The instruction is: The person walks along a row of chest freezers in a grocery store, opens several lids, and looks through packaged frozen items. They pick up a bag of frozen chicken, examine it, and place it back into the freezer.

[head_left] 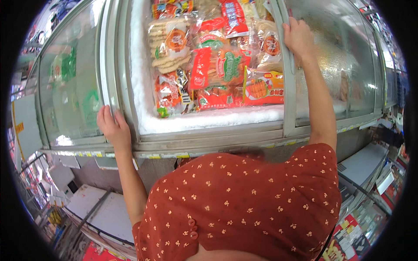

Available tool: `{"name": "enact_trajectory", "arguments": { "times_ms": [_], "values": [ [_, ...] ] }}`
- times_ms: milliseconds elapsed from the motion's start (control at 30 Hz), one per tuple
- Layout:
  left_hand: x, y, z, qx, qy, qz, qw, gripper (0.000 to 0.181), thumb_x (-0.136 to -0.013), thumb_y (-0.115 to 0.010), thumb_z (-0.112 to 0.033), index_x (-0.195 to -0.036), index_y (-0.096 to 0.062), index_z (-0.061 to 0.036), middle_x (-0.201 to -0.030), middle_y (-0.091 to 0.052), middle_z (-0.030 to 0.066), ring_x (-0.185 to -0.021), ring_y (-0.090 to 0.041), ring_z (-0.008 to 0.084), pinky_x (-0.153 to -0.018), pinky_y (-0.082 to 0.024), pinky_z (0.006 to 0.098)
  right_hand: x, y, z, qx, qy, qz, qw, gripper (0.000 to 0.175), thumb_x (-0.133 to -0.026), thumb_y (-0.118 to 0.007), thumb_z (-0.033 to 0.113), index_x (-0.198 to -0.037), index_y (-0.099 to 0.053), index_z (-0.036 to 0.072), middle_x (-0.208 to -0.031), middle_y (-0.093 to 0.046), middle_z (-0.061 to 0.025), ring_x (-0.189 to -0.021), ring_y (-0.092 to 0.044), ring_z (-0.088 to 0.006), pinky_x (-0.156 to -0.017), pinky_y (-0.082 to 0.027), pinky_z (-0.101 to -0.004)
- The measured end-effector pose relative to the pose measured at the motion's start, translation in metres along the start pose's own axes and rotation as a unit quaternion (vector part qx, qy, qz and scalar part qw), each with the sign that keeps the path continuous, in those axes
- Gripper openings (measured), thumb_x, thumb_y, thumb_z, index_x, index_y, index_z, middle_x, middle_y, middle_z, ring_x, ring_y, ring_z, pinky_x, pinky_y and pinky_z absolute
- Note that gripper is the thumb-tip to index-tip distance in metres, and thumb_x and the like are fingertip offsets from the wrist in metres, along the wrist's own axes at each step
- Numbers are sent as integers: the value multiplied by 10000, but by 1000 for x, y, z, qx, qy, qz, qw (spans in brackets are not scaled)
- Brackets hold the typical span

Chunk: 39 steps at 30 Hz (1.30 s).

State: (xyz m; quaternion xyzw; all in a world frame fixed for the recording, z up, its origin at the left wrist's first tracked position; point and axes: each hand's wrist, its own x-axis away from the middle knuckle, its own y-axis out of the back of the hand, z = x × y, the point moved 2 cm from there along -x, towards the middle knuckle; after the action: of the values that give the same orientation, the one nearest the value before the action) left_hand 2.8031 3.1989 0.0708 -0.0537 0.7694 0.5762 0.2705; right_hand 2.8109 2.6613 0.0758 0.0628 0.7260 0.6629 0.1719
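A chest freezer with sliding glass lids stands in front of me, its middle uncovered. My left hand (114,127) is on the metal frame (104,65) of the left glass lid (70,98), fingers and thumb over its edge. Farther off, my right hand (298,37) has its fingers curled on the frame (288,71) of the fogged right glass lid (333,65). Between my hands lie frozen food packs: a bag of pale flat rounds (169,45), a red-and-clear bag (220,67), a yellow-and-orange pack (264,86) and a red-and-black pack (173,93).
Thick white frost (196,122) lines the freezer's inner wall. Its front rail (209,137) runs close to my body, with a strip of yellow and white labels (183,155) below. White-topped cabinets (111,212) stand behind me at the left, and another pale-topped unit (362,163) at the right.
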Motion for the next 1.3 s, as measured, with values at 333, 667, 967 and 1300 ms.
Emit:
{"name": "enact_trajectory", "arguments": {
  "times_ms": [333,667,967,1300],
  "values": [
    [-26,-112,-132,385,152,387,824,486,-779,-636,-39,-1222,-447,26,-1185,-534,179,-1131,-501,257,-978,-383,357,6,-16,-32,-48,-18,-92,994,236,-876,-506,282,-899,-534,49,-811,-619,-155,-705,-618,-361,-645,-498,-467],
    [10,-181,-211,429,85,464,770,152,-777,-614,-122,-874,-649,-11,-753,-650,146,-673,-644,261,-604,-506,388,6,-23,-33,-89,2,-128,988,193,-873,-516,248,-888,-534,57,-780,-607,-154,-665,-605,-356,-607,-489,-466],
    [45,-148,-269,336,-214,517,757,145,-726,-515,-29,-851,-589,-31,-762,-628,201,-732,-614,389,-650,-478,491,8,-21,-35,-78,-32,-89,992,208,-891,-494,264,-874,-535,60,-830,-601,-168,-755,-580,-376,-638,-457,-478],
    [0,-149,-211,347,-52,441,826,165,-768,-547,-91,-907,-590,-13,-770,-620,202,-720,-609,371,-638,-472,467,1,-22,-32,-39,-82,-47,995,308,-875,-487,336,-793,-571,51,-758,-604,-205,-719,-587,-404,-658,-455,-491]
  ]
}}
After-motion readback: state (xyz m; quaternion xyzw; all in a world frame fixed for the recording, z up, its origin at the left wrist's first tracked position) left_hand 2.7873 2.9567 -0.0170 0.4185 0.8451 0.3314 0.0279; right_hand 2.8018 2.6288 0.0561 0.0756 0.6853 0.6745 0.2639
